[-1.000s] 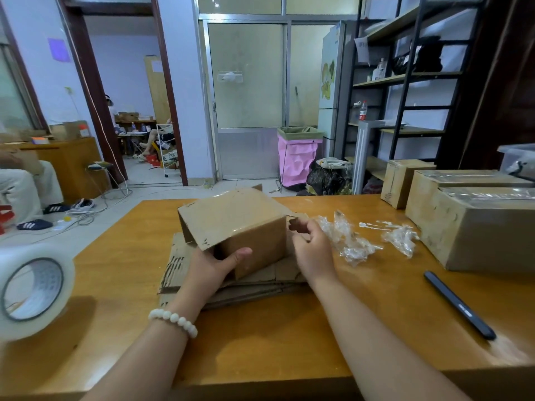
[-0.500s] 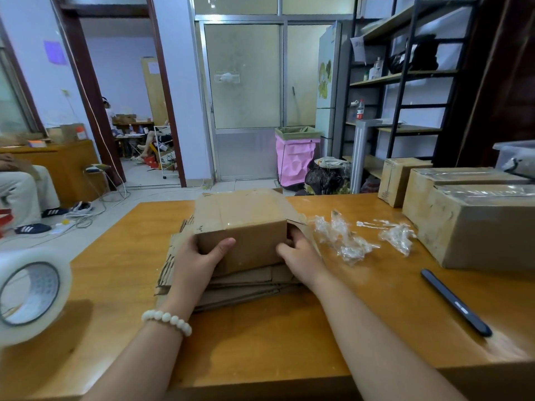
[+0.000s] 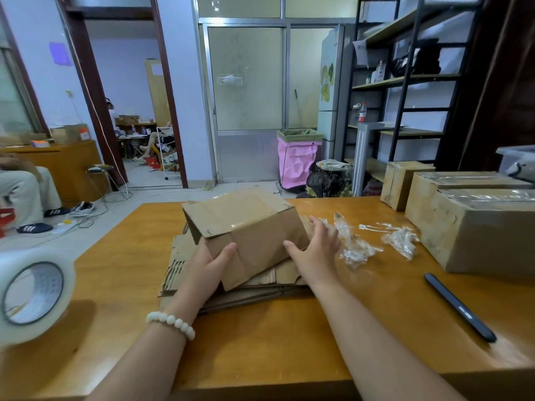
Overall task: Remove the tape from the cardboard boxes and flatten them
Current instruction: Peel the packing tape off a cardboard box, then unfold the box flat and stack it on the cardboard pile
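Head view, box [image 3: 246,227], tape scraps [image 3: 356,250], pen [image 3: 460,306] right

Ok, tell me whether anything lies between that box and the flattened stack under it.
Nothing visible does. The box rests straight on the flattened stack, left hand gripping its near corner, right hand flat against its right end. The tape scraps lie aside.

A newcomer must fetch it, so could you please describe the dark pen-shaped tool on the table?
Find the orange wooden table; taped cardboard boxes stand at its right end. In front of them, toward the near edge, the dark pen-shaped tool lies flat on bare wood. It alone is slim and black, beside brown boxes and crumpled clear tape.
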`<control>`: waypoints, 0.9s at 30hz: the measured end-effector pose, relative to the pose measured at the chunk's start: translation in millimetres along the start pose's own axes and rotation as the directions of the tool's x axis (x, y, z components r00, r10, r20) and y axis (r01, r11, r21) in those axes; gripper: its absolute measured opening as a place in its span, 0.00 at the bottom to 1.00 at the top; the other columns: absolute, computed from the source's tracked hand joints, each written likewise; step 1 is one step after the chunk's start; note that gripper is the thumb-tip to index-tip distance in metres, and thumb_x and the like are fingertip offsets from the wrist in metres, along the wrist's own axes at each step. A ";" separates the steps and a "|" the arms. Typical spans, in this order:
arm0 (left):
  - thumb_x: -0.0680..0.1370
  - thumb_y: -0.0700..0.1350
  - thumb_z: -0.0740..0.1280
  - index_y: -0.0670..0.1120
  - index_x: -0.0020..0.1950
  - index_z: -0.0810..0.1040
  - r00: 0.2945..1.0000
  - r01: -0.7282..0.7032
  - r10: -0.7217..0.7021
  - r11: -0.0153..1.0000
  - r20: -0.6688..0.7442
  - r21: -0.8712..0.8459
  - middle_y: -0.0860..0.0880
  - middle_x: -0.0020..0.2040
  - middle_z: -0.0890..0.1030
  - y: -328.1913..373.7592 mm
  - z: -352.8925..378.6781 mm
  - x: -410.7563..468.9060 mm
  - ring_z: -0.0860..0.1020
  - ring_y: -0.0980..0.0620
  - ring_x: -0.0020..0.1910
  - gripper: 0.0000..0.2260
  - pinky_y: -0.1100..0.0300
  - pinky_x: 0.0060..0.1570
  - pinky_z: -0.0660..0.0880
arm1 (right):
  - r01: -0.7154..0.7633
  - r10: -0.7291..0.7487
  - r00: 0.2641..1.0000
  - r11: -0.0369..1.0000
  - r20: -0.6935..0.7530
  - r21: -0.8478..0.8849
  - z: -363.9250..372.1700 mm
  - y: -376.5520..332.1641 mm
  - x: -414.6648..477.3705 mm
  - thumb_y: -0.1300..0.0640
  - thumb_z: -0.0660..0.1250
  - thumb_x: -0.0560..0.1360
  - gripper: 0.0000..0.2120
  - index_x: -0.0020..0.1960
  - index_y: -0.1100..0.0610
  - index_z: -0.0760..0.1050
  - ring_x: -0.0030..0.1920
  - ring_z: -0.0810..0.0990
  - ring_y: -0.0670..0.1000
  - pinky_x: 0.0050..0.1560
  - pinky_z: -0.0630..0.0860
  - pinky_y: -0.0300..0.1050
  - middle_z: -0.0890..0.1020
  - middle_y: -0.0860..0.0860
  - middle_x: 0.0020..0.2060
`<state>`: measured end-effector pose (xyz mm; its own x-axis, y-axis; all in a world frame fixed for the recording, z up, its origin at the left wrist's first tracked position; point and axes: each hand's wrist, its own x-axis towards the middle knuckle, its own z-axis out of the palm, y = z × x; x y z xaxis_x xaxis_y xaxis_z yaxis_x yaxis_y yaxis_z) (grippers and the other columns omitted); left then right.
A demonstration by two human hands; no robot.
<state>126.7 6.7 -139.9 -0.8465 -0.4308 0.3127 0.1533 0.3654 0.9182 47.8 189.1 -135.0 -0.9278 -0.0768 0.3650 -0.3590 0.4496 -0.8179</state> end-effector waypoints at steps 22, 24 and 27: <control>0.81 0.46 0.61 0.44 0.62 0.78 0.881 0.151 -0.125 0.988 -0.456 0.023 0.49 0.51 0.79 -13.4 -26.8 19.7 0.76 0.46 0.53 0.13 0.47 0.57 0.75 | 0.227 -0.126 0.923 0.941 0.363 -0.252 -3.9 -10.3 -9.7 0.68 0.55 0.72 0.25 0.63 0.51 0.76 0.62 0.74 0.51 0.62 0.72 0.49 0.78 0.48 0.62; 0.79 0.45 0.63 0.45 0.49 0.82 0.898 0.149 -0.081 0.981 -0.433 0.126 0.48 0.44 0.79 -15.2 -28.5 18.2 0.76 0.46 0.45 0.09 0.49 0.46 0.76 | 0.152 -0.051 0.936 0.951 0.350 -0.269 -7.6 -9.1 -7.0 0.68 0.55 0.73 0.24 0.63 0.52 0.77 0.63 0.74 0.52 0.63 0.69 0.49 0.78 0.48 0.62; 0.77 0.44 0.65 0.42 0.34 0.76 0.922 0.227 -0.127 0.943 -0.365 0.245 0.46 0.37 0.76 -14.3 -28.8 16.4 0.73 0.45 0.41 0.12 0.55 0.36 0.67 | 0.088 -0.001 0.950 0.960 0.313 -0.265 -9.3 -5.8 -6.6 0.57 0.54 0.79 0.15 0.51 0.58 0.79 0.49 0.78 0.53 0.56 0.72 0.51 0.82 0.53 0.49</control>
<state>125.3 -29.4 -141.0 -0.6145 -0.7447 0.2604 -0.1726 0.4490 0.8767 57.0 195.3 -128.6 -0.9127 -0.3516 0.2083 -0.3996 0.6612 -0.6350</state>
